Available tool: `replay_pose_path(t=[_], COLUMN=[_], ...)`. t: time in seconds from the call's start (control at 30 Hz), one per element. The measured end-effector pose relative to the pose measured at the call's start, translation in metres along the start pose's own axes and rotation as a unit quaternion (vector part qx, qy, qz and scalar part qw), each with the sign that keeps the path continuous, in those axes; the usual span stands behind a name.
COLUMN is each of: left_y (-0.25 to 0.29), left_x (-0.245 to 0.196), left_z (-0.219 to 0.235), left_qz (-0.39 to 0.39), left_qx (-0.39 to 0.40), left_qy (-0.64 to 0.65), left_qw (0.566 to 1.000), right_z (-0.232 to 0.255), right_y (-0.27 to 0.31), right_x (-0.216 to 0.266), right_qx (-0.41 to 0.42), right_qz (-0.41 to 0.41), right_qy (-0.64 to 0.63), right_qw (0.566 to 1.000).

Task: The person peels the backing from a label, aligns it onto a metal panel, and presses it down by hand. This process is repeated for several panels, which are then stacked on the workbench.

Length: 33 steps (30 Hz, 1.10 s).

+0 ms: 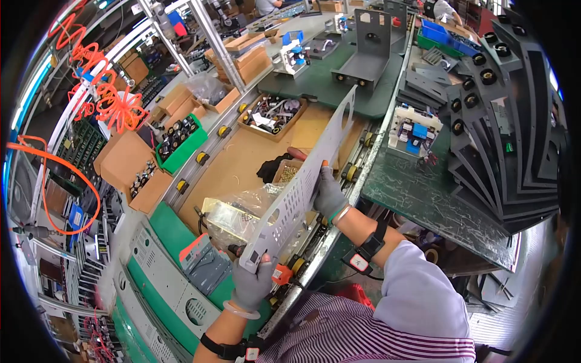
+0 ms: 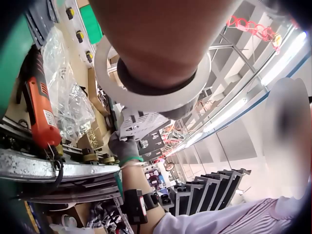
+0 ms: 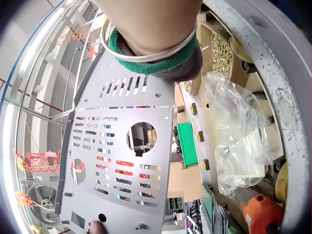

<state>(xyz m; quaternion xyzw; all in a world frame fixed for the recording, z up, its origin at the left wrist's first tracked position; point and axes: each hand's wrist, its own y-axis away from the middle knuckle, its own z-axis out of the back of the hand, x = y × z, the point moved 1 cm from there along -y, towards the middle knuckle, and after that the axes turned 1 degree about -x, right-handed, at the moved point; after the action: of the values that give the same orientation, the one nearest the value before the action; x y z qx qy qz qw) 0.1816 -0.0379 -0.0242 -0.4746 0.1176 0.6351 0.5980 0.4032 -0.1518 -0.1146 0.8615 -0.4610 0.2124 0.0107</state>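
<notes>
A long grey sheet-metal panel [image 1: 281, 212] with rows of slots and round holes stands on edge between both hands, tilted, above the bench. My left hand [image 1: 252, 285], in a grey glove, grips its near end, thumb over the face. Farther along, my gloved right hand [image 1: 330, 195] holds the panel's right side by the edge. In the right wrist view the slotted face of the panel [image 3: 87, 161] shows broadly, and one left fingertip appears at its lower end. Beneath it lie a metal box in clear plastic [image 1: 230, 219] and an orange power tool [image 2: 43, 109].
More slotted panels [image 1: 160, 272] lie on green surface at the left. A carton of small parts [image 1: 275, 115], a green bin [image 1: 181, 142] and a screw box [image 1: 289, 173] stand around the bench. Dark bent panels [image 1: 514, 133] are stacked at right. Yellow rollers [image 1: 201, 158] line the rails.
</notes>
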Motion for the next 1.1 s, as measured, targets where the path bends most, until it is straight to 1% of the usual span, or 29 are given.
replay_pose_path(t=[0.07, 0.1, 0.17, 0.2, 0.23, 0.27, 0.3, 0.33, 0.37, 0.4, 0.43, 0.47, 0.5, 0.53, 0.57, 0.6, 0.63, 0.67, 0.7, 0.73, 0.77, 0.8, 0.83, 0.9, 0.93, 1.0, 1.03, 1.1], left_y=[-0.01, -0.016, -0.035, -0.045, -0.057, -0.069, -0.086, -0.098, -0.105, -0.118, -0.133, -0.138, -0.129, -0.115, -0.104, -0.097, -0.09, -0.079, -0.07, -0.057, -0.043, -0.027, -0.008, 0.028, 0.047, 0.087, 0.107, 0.146], left_x=[0.01, 0.013, 0.011, 0.007, 0.008, 0.011, 0.011, 0.042, 0.039, 0.033, 0.029, 0.023, 0.016, 0.009, 0.007, 0.007, 0.008, 0.004, 0.003, 0.003, 0.005, 0.016, 0.014, 0.007, 0.006, 0.004, 0.0, -0.011], left_z=[-0.008, -0.012, -0.03, -0.042, -0.06, -0.078, -0.092, -0.116, -0.123, -0.129, -0.129, -0.122, -0.115, -0.107, -0.098, -0.082, -0.065, -0.048, -0.03, -0.013, 0.003, 0.014, 0.027, 0.062, 0.078, 0.107, 0.125, 0.162], left_qz=[-0.051, -0.08, -0.04, -0.022, -0.021, -0.02, 0.011, 0.043, 0.067, 0.089, 0.109, 0.075, 0.051, 0.035, 0.034, 0.036, 0.038, 0.064, 0.075, 0.09, 0.103, 0.103, 0.131, 0.165, 0.185, 0.209, 0.239, 0.304], left_qx=[-0.001, -0.002, 0.038, 0.057, 0.07, 0.08, 0.106, 0.124, 0.147, 0.163, 0.177, 0.139, 0.107, 0.07, 0.076, 0.074, 0.066, 0.04, 0.052, 0.043, 0.035, 0.028, -0.015, -0.032, -0.101, -0.226, -0.21, -0.172], left_qy=[-0.054, -0.079, -0.036, -0.013, -0.017, -0.021, 0.004, -0.049, -0.06, -0.071, -0.085, -0.026, 0.033, 0.092, 0.104, 0.111, 0.111, 0.109, 0.112, 0.112, 0.114, 0.099, 0.142, 0.22, 0.27, 0.368, 0.353, 0.326], left_qw=[0.997, 0.994, 0.998, 0.998, 0.997, 0.996, 0.994, 0.99, 0.985, 0.98, 0.974, 0.987, 0.992, 0.993, 0.991, 0.99, 0.991, 0.991, 0.989, 0.989, 0.988, 0.989, 0.981, 0.961, 0.94, 0.878, 0.88, 0.879], right_z=[0.01, 0.013, 0.016, 0.018, 0.049, 0.09, 0.119, 0.104, 0.089, 0.135, 0.151, 0.117, 0.073, 0.034, 0.073, 0.04, 0.039, 0.039, 0.026, 0.012, 0.001, -0.001, -0.025, -0.07, -0.08, -0.09, -0.084, -0.099], right_y=[-0.01, -0.013, -0.019, -0.027, -0.041, -0.059, -0.075, -0.074, -0.072, -0.087, -0.114, -0.119, -0.103, -0.092, -0.114, -0.102, -0.107, -0.114, -0.113, -0.113, -0.113, -0.114, -0.104, -0.08, -0.075, -0.066, -0.065, -0.04], right_x=[0.005, 0.012, 0.032, 0.044, 0.05, 0.06, 0.078, 0.091, 0.105, 0.127, 0.144, 0.147, 0.145, 0.139, 0.141, 0.131, 0.124, 0.112, 0.096, 0.077, 0.056, 0.037, 0.014, -0.028, -0.054, -0.099, -0.127, -0.179], right_qx=[0.05, -0.001, -0.099, -0.163, -0.232, -0.256, -0.325, -0.338, -0.35, -0.326, -0.297, -0.281, -0.277, -0.284, -0.2, -0.185, -0.123, -0.08, -0.031, -0.038, 0.009, 0.037, 0.03, -0.026, -0.021, -0.019, 0.014, 0.065], right_qz=[-0.023, -0.026, -0.028, -0.029, -0.027, -0.029, -0.064, -0.028, 0.007, 0.028, 0.048, 0.057, 0.057, 0.076, 0.059, 0.052, 0.0, -0.007, -0.046, -0.065, -0.098, -0.09, -0.087, -0.095, -0.111, -0.133, -0.167, -0.175], right_qy=[-0.042, -0.029, 0.003, 0.059, 0.072, 0.099, 0.137, 0.161, 0.186, 0.18, 0.171, 0.173, 0.171, 0.282, 0.219, 0.241, 0.259, 0.243, 0.215, 0.216, 0.198, 0.207, 0.227, 0.323, 0.329, 0.342, 0.327, 0.364], right_qw=[0.998, 0.999, 0.995, 0.984, 0.97, 0.961, 0.933, 0.927, 0.918, 0.928, 0.938, 0.942, 0.944, 0.913, 0.953, 0.951, 0.958, 0.967, 0.975, 0.973, 0.975, 0.973, 0.969, 0.941, 0.938, 0.93, 0.93, 0.913])
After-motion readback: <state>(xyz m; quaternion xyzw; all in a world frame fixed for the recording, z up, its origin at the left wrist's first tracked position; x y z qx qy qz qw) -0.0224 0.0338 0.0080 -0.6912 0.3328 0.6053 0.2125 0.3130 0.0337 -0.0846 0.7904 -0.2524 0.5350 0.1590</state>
